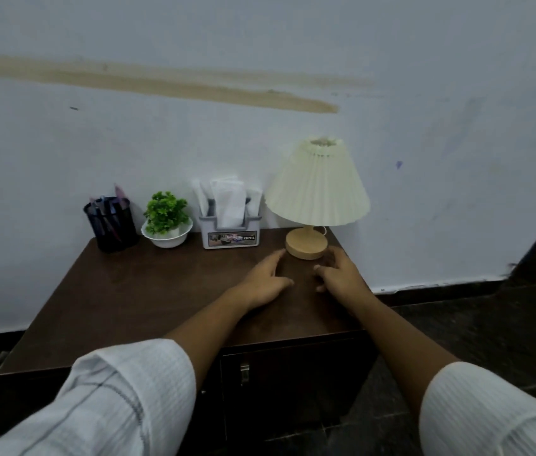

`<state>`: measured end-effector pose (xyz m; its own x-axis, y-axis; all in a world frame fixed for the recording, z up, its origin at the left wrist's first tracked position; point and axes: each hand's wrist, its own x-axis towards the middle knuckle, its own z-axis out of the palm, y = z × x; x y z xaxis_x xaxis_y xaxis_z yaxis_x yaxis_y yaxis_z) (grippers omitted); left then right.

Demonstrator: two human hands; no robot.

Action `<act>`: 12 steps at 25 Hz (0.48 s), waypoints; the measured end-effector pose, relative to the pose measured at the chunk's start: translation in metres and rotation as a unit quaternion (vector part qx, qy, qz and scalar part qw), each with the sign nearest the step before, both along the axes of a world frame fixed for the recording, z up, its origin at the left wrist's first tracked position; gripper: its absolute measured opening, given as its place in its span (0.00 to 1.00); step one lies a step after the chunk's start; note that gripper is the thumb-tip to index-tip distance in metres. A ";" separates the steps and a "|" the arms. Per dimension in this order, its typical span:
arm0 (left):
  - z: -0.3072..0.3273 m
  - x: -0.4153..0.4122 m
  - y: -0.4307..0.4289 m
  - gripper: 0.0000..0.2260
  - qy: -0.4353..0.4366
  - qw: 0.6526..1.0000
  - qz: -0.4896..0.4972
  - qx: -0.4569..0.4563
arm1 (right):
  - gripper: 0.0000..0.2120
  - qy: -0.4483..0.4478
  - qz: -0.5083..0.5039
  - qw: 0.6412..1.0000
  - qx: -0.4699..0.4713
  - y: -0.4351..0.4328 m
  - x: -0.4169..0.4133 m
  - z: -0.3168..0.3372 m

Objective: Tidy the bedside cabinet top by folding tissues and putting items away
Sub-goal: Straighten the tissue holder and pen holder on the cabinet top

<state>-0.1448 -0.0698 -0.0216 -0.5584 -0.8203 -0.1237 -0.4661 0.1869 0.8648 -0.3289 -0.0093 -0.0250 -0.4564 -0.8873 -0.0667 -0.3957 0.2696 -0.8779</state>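
Observation:
A dark wooden bedside cabinet top (148, 297) stands against the wall. White folded tissues (228, 200) stand upright in a grey holder (231, 236) at the back. To its right is a lamp with a cream pleated shade (317, 189) and a round wooden base (306, 243). My left hand (265, 279) hovers just in front of the lamp base, fingers straight, fingertips beside the base. On the other side of the base my right hand (339, 271) has loosely curled fingers. Neither hand holds anything.
A black mesh pen cup (112, 225) with several pens and a small green plant in a white bowl (166, 222) stand at the back left. A cabinet door with a metal latch (244, 371) is below. Dark floor lies to the right.

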 end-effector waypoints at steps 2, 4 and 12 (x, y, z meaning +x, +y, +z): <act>-0.001 -0.011 -0.007 0.37 -0.004 1.000 0.005 -0.007 | 0.29 0.038 0.009 0.999 0.013 -0.010 -0.004 -0.002; -0.004 -0.018 -0.016 0.39 -0.019 1.000 0.004 -0.018 | 0.31 0.044 0.007 0.999 0.014 -0.017 -0.008 -0.004; -0.004 -0.015 -0.024 0.40 -0.056 0.997 -0.032 -0.032 | 0.29 0.072 -0.004 0.997 0.017 -0.015 -0.003 -0.003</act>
<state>-0.1597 -0.0943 -0.0257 -0.5951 -0.7918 -0.1376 -0.5448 0.2716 0.7933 -0.3315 -0.0240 -0.0284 -0.4708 -0.8817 -0.0300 -0.5138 0.3017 -0.8031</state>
